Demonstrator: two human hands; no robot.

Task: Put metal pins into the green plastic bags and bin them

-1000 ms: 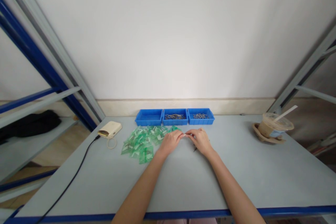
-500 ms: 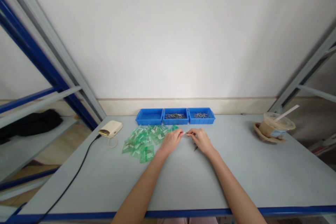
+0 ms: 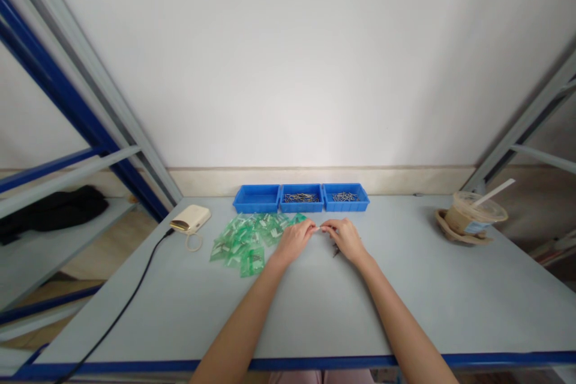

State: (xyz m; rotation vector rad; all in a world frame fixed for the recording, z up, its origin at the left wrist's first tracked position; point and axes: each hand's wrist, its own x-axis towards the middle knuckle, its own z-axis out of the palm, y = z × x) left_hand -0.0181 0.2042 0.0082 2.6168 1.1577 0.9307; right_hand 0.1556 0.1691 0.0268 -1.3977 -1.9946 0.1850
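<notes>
My left hand is closed in a pinch at the right edge of a heap of green plastic bags, some with small metal pieces inside. My right hand pinches opposite it, fingertips almost meeting the left ones. Between the two sets of fingertips shows a small whitish piece, too small to name exactly. Several dark, thin metal pieces lie on the table partly beneath my right hand. Behind the hands, the middle blue tray and the right blue tray hold loose screw-like metal pieces.
A third blue tray stands at the left of the row, against the wall. Farther left lies a cream-coloured device with a black cable running to the front edge. A drink cup with a straw sits in a cardboard holder at right.
Both hands keep nearly the same pose, pinching the whitish piece, with only slight finger movement. The whole view has shifted very slightly.
</notes>
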